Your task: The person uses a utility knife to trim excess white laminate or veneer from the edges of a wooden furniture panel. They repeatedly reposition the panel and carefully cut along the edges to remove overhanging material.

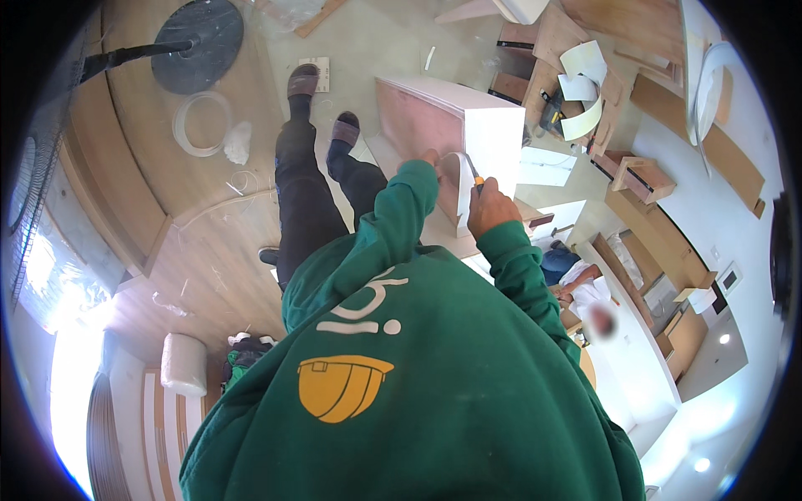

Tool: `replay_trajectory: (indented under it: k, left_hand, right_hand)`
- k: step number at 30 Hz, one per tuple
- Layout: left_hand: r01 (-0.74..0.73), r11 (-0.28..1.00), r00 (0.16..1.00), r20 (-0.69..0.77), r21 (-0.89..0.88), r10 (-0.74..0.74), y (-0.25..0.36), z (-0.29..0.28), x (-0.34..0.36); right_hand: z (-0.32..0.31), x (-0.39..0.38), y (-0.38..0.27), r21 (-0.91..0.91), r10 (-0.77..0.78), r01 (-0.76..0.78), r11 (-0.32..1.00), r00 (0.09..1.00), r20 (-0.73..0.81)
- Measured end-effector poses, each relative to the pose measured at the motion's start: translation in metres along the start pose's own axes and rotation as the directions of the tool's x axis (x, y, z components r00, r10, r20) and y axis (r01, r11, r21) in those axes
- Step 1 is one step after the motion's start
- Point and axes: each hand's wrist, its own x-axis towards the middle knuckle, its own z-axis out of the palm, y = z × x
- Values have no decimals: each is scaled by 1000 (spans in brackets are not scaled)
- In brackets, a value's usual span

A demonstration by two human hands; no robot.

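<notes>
In front of me stands a box-like cabinet [493, 142] with a white side and a pinkish inner panel. My right hand [493, 209] is closed around a thin tool with an orange-and-black handle [479, 182], its tip at the cabinet's near edge. A curled white strip [452, 157] loops up from that edge beside the tip. My left hand [429, 157] meets the strip's left end with fingers closed, partly hidden by the green sleeve.
A power drill [551, 110] and pale curved offcuts [583, 92] lie on wood at the far right. A co-worker in white [585, 288] is low to the right. At left are a coil of white strip [200, 123] and a fan's round base [199, 46]. Drawers [643, 177] stand at right.
</notes>
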Motion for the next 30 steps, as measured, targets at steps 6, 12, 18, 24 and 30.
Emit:
replay_trajectory:
  k: [6,12,18,24,30]
  left_hand:
    - [113,993,992,51,37,-115,-5,-2,11]
    - [103,995,995,-15,-4,-103,-12,-5,14]
    - [84,996,992,-90,-35,-87,-19,-6,11]
    - [130,991,987,97,-43,-125,-39,-22,33]
    - [-41,997,998,41,57,39,-13,-30,23]
  right_hand:
    - [17,14,-3,19,15,-15,1000,1000,-6]
    - [10,1,0,-13,43,-42,999,998,53]
    - [18,-2,1,-4,82,-82,997,995,55]
    - [23,6,7,38,-1,2,999,1000,-17]
    - [-5,-12,13,67,-85,89,994,995,-59]
